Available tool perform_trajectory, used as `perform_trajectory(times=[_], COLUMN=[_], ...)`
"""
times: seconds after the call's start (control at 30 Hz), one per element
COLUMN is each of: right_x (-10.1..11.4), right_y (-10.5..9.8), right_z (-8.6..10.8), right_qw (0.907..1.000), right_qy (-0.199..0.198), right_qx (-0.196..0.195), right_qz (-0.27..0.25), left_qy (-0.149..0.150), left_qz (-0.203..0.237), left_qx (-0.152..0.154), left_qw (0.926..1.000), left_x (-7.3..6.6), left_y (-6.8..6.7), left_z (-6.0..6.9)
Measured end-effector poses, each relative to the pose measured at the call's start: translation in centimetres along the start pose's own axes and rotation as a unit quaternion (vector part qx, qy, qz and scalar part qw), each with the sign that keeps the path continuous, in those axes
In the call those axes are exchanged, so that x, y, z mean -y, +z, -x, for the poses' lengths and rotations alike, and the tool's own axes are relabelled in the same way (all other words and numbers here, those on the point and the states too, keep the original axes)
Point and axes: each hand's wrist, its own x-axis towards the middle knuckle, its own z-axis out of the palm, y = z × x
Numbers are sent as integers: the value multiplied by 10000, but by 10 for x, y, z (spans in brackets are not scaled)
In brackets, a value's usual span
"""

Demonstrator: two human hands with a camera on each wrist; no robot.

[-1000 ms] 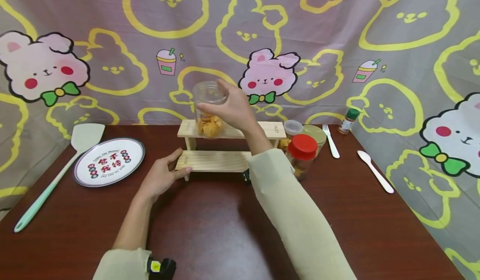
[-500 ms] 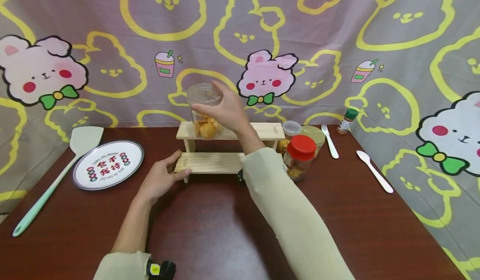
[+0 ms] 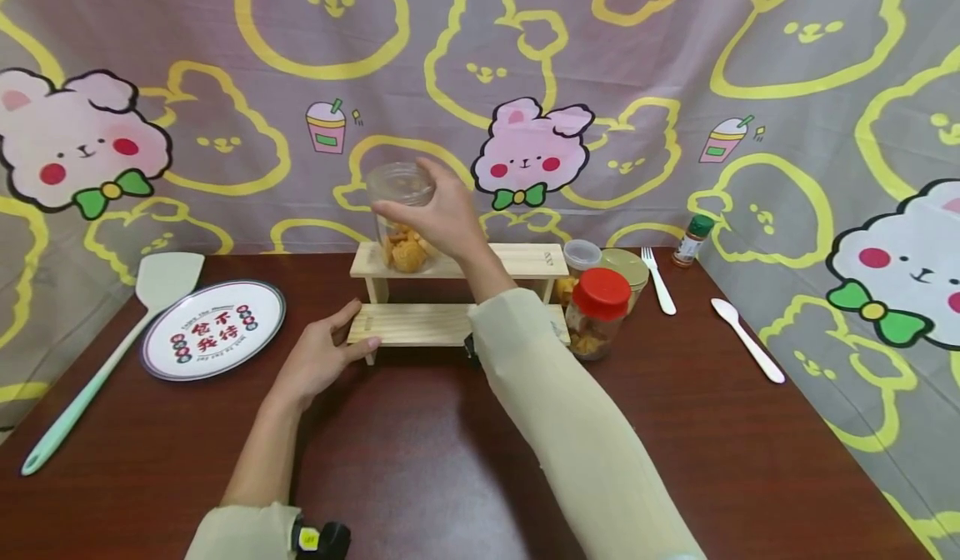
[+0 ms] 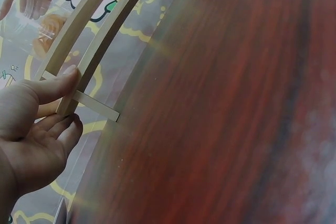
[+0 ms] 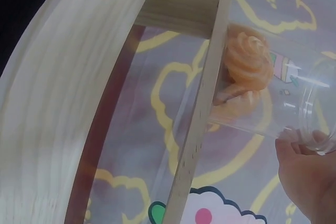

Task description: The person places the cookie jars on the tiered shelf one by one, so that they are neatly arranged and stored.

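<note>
Bunny-print cloth (image 3: 637,35), cut off at the sides, hangs behind a brown table (image 3: 427,460) and a two-step wooden shelf (image 3: 442,317) partly hidden by the right sleeve (image 3: 562,410). The left hand (image 3: 318,360) pinches the lower step (image 3: 408,327); the right hand (image 3: 442,218) curls round the top of a clear snack jar (image 5: 286,93) at the upper step's left end, base contact hard to make out.

A cartoon-printed cloth (image 3: 442,102) is hanging behind the reddish-brown worktop (image 3: 405,452), whose near part is reflecting pale light.
</note>
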Motion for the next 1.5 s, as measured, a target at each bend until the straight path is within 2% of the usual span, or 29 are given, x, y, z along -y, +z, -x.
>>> perform_trajectory(times=[0.23, 0.57, 0.8, 1.5], right_x=[1, 2, -1, -20], right_y=[1, -6, -13, -52], right_z=[-2, 0, 3, 30], right_qw=[9996, 9999, 9998, 9998], right_qy=[82, 82, -59, -96], right_qx=[72, 117, 155, 107], right_qz=[252, -90, -98, 159], left_qy=[-10, -33, 9, 34], left_qz=[-30, -46, 25, 113], left_qx=[3, -9, -18, 14], left_qw=[10000, 10000, 10000, 9999], left_x=[0, -3, -2, -2], left_y=[1, 0, 0, 2], left_z=[1, 1, 1, 0])
